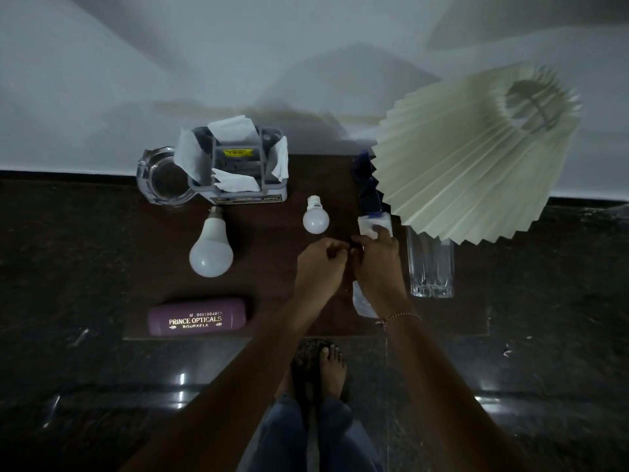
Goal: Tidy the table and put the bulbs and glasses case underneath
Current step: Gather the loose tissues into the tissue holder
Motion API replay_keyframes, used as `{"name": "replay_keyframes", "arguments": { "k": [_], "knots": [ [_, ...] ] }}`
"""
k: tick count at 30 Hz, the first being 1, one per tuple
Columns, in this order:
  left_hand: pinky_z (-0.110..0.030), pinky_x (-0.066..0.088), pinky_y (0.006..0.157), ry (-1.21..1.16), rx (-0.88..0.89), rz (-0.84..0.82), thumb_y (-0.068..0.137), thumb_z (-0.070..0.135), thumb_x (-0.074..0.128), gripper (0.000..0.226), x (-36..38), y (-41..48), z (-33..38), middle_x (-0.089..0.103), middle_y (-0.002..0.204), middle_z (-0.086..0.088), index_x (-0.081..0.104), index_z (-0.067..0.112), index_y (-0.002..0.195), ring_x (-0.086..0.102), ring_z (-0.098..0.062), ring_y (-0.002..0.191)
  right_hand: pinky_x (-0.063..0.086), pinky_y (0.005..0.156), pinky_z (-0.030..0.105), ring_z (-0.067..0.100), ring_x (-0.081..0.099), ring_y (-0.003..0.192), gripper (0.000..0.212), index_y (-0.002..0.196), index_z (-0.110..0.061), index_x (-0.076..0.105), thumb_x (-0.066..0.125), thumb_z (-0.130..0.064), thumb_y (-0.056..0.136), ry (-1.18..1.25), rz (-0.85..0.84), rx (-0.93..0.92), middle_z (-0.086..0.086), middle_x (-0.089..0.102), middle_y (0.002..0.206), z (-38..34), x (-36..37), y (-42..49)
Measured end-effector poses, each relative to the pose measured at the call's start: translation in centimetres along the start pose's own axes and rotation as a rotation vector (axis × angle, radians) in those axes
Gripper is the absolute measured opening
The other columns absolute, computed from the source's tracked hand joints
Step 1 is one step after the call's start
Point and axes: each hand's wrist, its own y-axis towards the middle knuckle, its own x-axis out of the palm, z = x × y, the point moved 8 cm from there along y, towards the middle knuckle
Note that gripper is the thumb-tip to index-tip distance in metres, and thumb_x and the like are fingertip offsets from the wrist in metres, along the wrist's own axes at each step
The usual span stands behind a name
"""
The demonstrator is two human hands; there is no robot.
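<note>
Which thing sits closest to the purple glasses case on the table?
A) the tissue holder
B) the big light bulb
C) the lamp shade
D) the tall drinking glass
B: the big light bulb lies just behind the purple glasses case, while the other three stand farther off toward the back or the right side.

Both hands meet mid-table: left hand (321,258) fingers curled, right hand (377,257) curled.

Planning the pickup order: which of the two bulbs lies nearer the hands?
The small bulb, just beyond the left hand. The large bulb lies farther left, between the ashtray and the glasses case.
</note>
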Motion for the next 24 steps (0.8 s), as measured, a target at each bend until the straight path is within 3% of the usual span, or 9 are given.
{"name": "replay_keyframes", "arguments": {
  "k": [2,7,11,14,18,20,22,24],
  "knots": [
    [-0.044,0.050,0.095,-0.025,-0.054,-0.028,0.090,0.013,0.047,0.025,1.0,0.4,-0.1,0.068,0.104,-0.009,0.066,0.010,0.106,0.063,-0.022,0.100,0.037,0.099,0.034,0.036,0.036,0.125,0.032,0.120,-0.008,0.060,0.042,-0.004,0.094,-0.048,-0.006,-0.003,0.019,0.030,0.146,0.1,0.2,0.1],
    [-0.048,0.048,0.095,-0.081,-0.165,-0.057,0.093,0.012,0.041,0.028,2.5,1.4,-0.2,0.058,0.078,0.000,0.062,0.003,0.108,0.058,-0.023,0.089,0.042,0.097,0.040,0.036,0.041,0.117,0.025,0.110,-0.001,0.061,0.049,0.001,0.088,-0.061,-0.031,-0.018,0.020,0.039,0.135,-0.2,0.3,0.4],
    [-0.046,0.047,0.096,-0.092,-0.201,-0.053,0.095,0.014,0.039,0.031,2.9,1.7,-0.1,0.064,0.110,-0.019,0.059,0.004,0.116,0.059,-0.032,0.104,0.040,0.090,0.045,0.040,0.046,0.110,0.025,0.111,0.003,0.055,0.053,0.002,0.085,0.046,-0.062,0.015,0.024,0.048,0.120,-0.5,0.3,0.4],
    [-0.044,0.048,0.096,-0.121,-0.219,-0.049,0.095,0.014,0.039,0.031,2.8,1.7,-0.1,0.062,0.116,-0.021,0.058,0.005,0.118,0.059,-0.031,0.106,0.046,0.088,0.042,0.037,0.051,0.107,0.024,0.109,0.003,0.058,0.054,0.004,0.085,0.026,-0.032,-0.042,0.022,0.054,0.117,-1.1,-0.1,0.0],
    [-0.011,0.045,0.065,-0.028,-0.101,-0.082,0.094,0.011,0.041,0.029,2.4,0.9,0.5,0.064,0.104,-0.011,0.057,0.007,0.118,0.057,-0.011,0.081,0.048,0.088,0.029,0.024,0.053,0.106,0.031,0.117,-0.006,0.059,0.051,0.001,0.088,0.023,0.035,-0.102,0.011,0.057,0.122,-1.8,-0.9,-0.6],
    [-0.006,0.045,0.064,-0.004,-0.036,-0.074,0.093,0.011,0.042,0.030,1.5,0.3,0.9,0.064,0.101,-0.006,0.057,0.010,0.119,0.057,-0.006,0.078,0.043,0.088,0.022,0.019,0.051,0.106,0.033,0.121,-0.009,0.056,0.048,-0.003,0.090,0.104,0.032,-0.083,0.011,0.057,0.122,-2.1,-1.3,-1.0],
    [-0.023,0.052,0.083,-0.053,-0.025,-0.081,0.093,0.012,0.044,0.030,0.5,-0.4,1.1,0.066,0.109,-0.009,0.058,0.011,0.120,0.062,-0.013,0.091,0.036,0.088,0.016,0.018,0.050,0.111,0.035,0.124,-0.008,0.056,0.048,-0.002,0.090,0.106,0.031,-0.112,0.009,0.056,0.127,-3.1,-2.0,-1.6],
    [-0.041,0.050,0.095,-0.105,-0.027,-0.063,0.093,0.012,0.046,0.027,-0.9,-1.0,1.6,0.066,0.110,-0.011,0.060,0.011,0.116,0.064,-0.021,0.100,0.039,0.094,0.021,0.024,0.051,0.118,0.038,0.124,-0.005,0.057,0.050,0.002,0.088,0.123,0.027,-0.160,0.010,0.055,0.132,-4.5,-2.5,-2.0]
  ]
}}
